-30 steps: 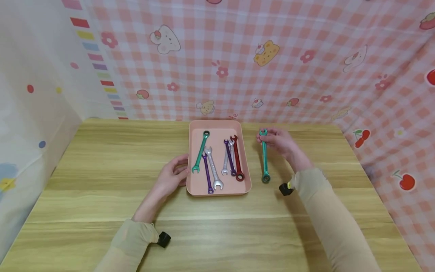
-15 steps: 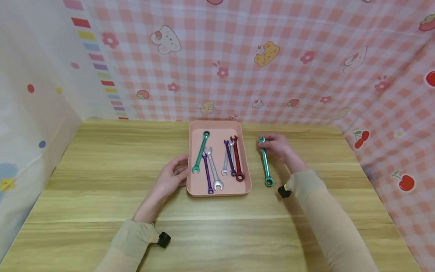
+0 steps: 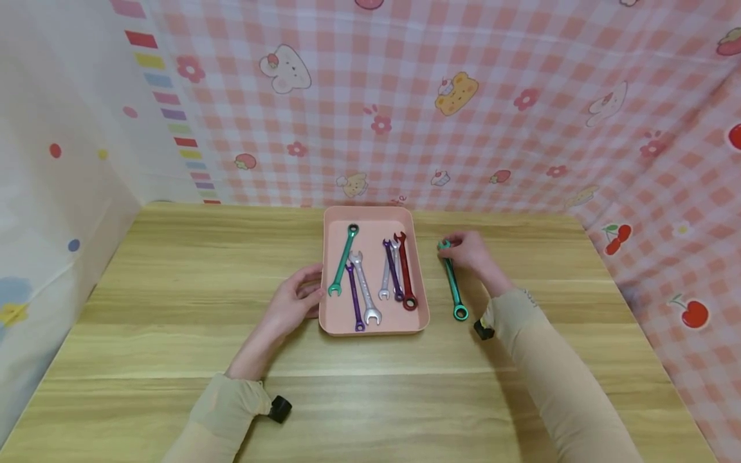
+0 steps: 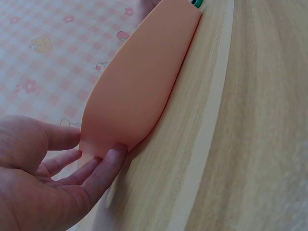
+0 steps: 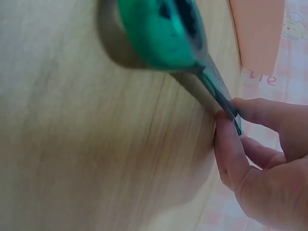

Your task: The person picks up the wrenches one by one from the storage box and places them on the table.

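In the head view, my right hand [image 3: 469, 252] pinches a green combination wrench [image 3: 453, 283] by its open end, to the right of the pink tray [image 3: 374, 326]. Its ring end points toward me, close over the table. The right wrist view shows thumb and fingertips [image 5: 228, 144] on the far end of the green wrench [image 5: 159, 33]. My left hand [image 3: 292, 299] rests against the tray's left wall, its fingertips [image 4: 115, 156] touching the outside. Inside the tray lie another green wrench [image 3: 344, 260], a red wrench [image 3: 406, 273], and several purple and silver wrenches.
The wooden table [image 3: 370, 399] runs up to a pink checked cloth [image 3: 370, 96] hanging behind it. More cloth hangs at the left and right sides. A small black wrist camera [image 3: 280, 409] sits at the left cuff, with another [image 3: 484, 330] at the right.
The right hand has lowered the green wrench and drawn it slightly toward the person, its ring end shifting a little right. The left hand and the tray have stayed in place.
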Demonstrator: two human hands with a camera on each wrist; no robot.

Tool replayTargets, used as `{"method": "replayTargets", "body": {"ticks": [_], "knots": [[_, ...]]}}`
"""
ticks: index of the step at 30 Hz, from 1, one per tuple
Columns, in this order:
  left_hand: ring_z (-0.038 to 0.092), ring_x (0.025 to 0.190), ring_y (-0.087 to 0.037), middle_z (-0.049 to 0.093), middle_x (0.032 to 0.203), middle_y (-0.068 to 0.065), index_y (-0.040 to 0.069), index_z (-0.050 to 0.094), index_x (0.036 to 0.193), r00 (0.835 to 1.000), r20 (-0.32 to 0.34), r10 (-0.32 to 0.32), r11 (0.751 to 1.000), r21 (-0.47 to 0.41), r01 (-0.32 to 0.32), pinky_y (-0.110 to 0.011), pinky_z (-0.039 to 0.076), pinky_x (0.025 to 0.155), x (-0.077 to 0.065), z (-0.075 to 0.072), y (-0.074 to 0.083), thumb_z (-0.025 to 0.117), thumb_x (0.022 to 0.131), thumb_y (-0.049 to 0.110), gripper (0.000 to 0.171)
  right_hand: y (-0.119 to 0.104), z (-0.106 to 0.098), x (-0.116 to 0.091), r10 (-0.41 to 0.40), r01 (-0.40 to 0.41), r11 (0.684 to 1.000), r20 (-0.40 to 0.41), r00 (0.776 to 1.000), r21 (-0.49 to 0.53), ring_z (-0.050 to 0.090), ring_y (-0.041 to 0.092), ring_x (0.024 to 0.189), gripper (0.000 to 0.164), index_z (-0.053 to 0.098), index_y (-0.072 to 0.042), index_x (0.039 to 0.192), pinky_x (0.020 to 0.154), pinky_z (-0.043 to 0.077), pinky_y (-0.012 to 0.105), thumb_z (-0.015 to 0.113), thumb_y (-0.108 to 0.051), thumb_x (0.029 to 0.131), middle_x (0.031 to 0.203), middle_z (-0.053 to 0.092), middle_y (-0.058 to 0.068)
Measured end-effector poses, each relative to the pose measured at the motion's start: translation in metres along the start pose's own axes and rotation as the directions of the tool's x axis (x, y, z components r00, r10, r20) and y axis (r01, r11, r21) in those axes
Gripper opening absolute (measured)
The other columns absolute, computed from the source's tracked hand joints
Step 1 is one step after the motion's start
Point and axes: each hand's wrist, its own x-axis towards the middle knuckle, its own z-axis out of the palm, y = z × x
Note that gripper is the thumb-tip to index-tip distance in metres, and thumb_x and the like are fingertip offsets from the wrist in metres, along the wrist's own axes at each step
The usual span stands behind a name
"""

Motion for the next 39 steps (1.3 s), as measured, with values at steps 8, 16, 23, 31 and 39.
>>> {"method": "replayTargets", "body": {"ticks": [8,16,23,31,39], "knots": [[0.053,0.144,-0.043,0.045,0.162,-0.024,0.007,0.038,0.161,1.000,0.019,-0.003,1.000,0.006,0.003,-0.038,0.065,0.097,0.003,0.006,0.000,0.052,0.106,0.000,0.057,0.004,-0.002,-0.001,-0.036,0.025,0.981,-0.057,0.998,-0.195,0.063,0.029,0.101,0.035,0.069,0.008,0.121,0.087,0.055,0.033,0.073,-0.014,0.095,0.116,0.070,0.024],[0.053,0.144,-0.044,0.044,0.162,-0.025,0.006,0.037,0.161,1.000,0.011,0.005,1.000,0.010,-0.005,-0.039,0.065,0.097,0.002,0.007,0.000,0.052,0.106,0.000,0.057,0.004,0.000,-0.003,-0.100,0.068,0.949,-0.090,0.991,-0.306,0.068,0.036,0.104,0.031,0.071,0.007,0.116,0.099,0.058,0.048,0.070,-0.015,0.093,0.114,0.074,0.025],[0.051,0.146,-0.043,0.044,0.162,-0.024,0.007,0.037,0.162,1.000,0.002,-0.011,1.000,0.005,0.011,-0.038,0.065,0.098,0.000,0.005,-0.001,0.052,0.107,0.001,0.057,-0.005,0.002,-0.004,-0.064,0.042,0.970,-0.084,0.994,-0.240,0.067,0.037,0.120,0.041,0.067,0.006,0.130,0.108,0.056,0.050,0.066,-0.019,0.098,0.131,0.071,0.025],[0.051,0.146,-0.044,0.043,0.163,-0.025,0.007,0.036,0.162,1.000,-0.001,-0.002,1.000,0.009,0.002,-0.039,0.065,0.098,-0.001,0.002,-0.001,0.053,0.106,0.000,0.059,-0.040,-0.001,-0.006,-0.128,0.121,0.988,-0.063,0.990,-0.100,0.065,0.040,0.130,0.048,0.060,0.003,0.142,0.109,0.057,0.052,0.065,-0.022,0.101,0.144,0.064,0.025],[0.050,0.147,-0.044,0.042,0.163,-0.025,0.007,0.035,0.162,1.000,0.004,-0.005,1.000,0.005,0.005,-0.039,0.065,0.099,0.000,0.001,-0.001,0.052,0.106,0.000,0.059,-0.088,0.016,-0.010,-0.219,0.214,0.973,0.045,0.975,0.084,0.064,0.038,0.129,0.048,0.061,0.000,0.143,0.107,0.060,0.048,0.070,-0.020,0.100,0.143,0.065,0.023]]}}
